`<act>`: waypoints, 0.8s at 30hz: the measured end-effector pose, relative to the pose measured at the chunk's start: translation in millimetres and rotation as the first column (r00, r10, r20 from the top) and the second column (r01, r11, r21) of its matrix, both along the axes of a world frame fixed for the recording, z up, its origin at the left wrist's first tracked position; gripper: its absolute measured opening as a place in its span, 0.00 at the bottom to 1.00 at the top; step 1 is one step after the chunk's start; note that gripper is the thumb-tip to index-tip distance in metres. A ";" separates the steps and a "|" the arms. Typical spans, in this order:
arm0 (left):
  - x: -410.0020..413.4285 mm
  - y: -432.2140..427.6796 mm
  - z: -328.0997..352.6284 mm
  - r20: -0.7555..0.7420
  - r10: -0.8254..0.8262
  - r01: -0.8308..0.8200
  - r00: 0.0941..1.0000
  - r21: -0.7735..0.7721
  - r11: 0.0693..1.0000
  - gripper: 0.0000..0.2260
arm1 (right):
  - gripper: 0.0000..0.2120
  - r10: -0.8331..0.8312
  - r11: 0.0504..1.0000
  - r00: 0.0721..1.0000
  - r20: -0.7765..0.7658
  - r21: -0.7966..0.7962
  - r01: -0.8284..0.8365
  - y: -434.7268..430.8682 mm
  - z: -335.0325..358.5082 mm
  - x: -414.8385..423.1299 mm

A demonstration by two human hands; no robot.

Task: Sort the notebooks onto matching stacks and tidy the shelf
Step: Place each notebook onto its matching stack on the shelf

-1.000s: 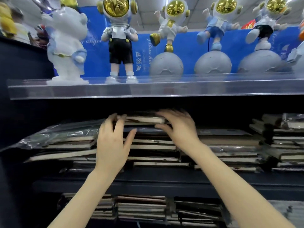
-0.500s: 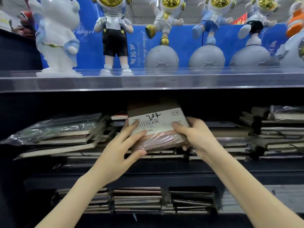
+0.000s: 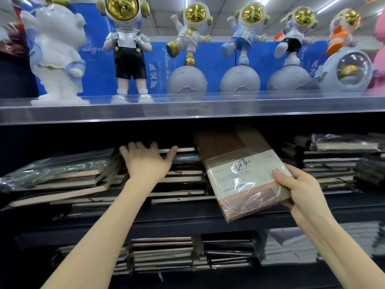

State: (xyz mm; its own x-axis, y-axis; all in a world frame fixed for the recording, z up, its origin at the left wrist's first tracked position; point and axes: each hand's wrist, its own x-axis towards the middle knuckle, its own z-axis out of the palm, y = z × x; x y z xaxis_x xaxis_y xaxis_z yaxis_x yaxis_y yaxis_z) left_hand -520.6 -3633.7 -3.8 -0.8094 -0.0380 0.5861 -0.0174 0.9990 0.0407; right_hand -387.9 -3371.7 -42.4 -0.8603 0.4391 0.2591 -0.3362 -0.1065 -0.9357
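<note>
A brown notebook (image 3: 239, 172) in clear wrap with a pale band reading NOTEBOOK is tilted in front of the middle shelf. My right hand (image 3: 300, 188) grips its lower right corner, thumb on the cover. My left hand (image 3: 145, 161) reaches into the shelf with spread fingers and rests on top of the middle stack of dark notebooks (image 3: 183, 184). A wrapped stack (image 3: 62, 176) leans at the left, and another stack (image 3: 333, 163) stands at the right.
A clear acrylic shelf (image 3: 187, 109) sits just above, carrying several astronaut figurines (image 3: 129, 49) and a white bear figure (image 3: 56, 55). The lower shelf holds more notebook stacks (image 3: 166, 255). The dark shelf edge (image 3: 187, 222) runs under the middle stacks.
My left hand has let go of the notebook and moved left onto the middle stack. My right hand alone has carried the notebook out and to the right.
</note>
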 end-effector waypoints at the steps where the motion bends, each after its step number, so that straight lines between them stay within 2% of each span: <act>1: -2.0 1.3 2.8 0.065 -0.028 0.032 0.998 -0.060 0.998 0.36 | 0.07 -0.002 1.000 1.000 0.001 0.002 0.002 1.9 -0.4 1.4; 4: -10.2 -9.5 2.3 0.128 -0.256 0.262 0.958 -0.036 0.964 0.39 | 0.07 -0.006 1.000 1.000 0.012 0.000 0.006 7.5 -1.7 3.6; 7: -10.1 -22.3 -1.9 0.073 -0.316 0.320 0.946 -0.051 0.946 0.41 | 0.07 -0.012 1.000 1.000 0.021 -0.006 0.012 13.2 -2.5 6.4; 10: -2.9 -27.4 -10.8 -0.067 -0.393 0.388 0.917 -0.083 0.918 0.38 | 0.07 -0.030 0.999 0.999 0.025 -0.028 0.031 18.7 -4.5 9.7; 14: 11.0 -35.2 -26.5 -0.359 -0.504 0.440 0.786 -0.249 0.863 0.16 | 0.07 -0.051 0.995 0.998 0.047 -0.078 0.055 25.0 -9.3 12.2; 17: 24.9 -37.5 -34.7 -0.491 -0.545 0.422 0.680 -0.345 0.838 0.16 | 0.07 -0.052 0.995 0.998 0.042 -0.080 0.055 26.7 -9.8 15.5; 21: 46.8 -42.0 -49.0 -0.529 -0.591 0.441 0.609 -0.393 0.807 0.13 | 0.10 -0.049 0.996 0.998 0.049 -0.073 0.052 26.8 -9.9 18.3; 24: 58.4 -47.0 -60.4 -0.472 -0.624 0.492 0.623 -0.384 0.781 0.15 | 0.11 -0.043 0.996 0.997 0.062 -0.073 0.047 25.3 -11.4 18.8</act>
State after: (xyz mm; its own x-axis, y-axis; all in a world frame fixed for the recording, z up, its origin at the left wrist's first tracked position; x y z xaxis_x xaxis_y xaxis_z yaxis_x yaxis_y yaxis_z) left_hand -462.2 -3680.7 -64.2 -0.1658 0.4796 0.8616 0.5053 0.7917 -0.3434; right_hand -369.1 -3346.4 -53.8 -0.8523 0.4937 0.1727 -0.2854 -0.1623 -0.9446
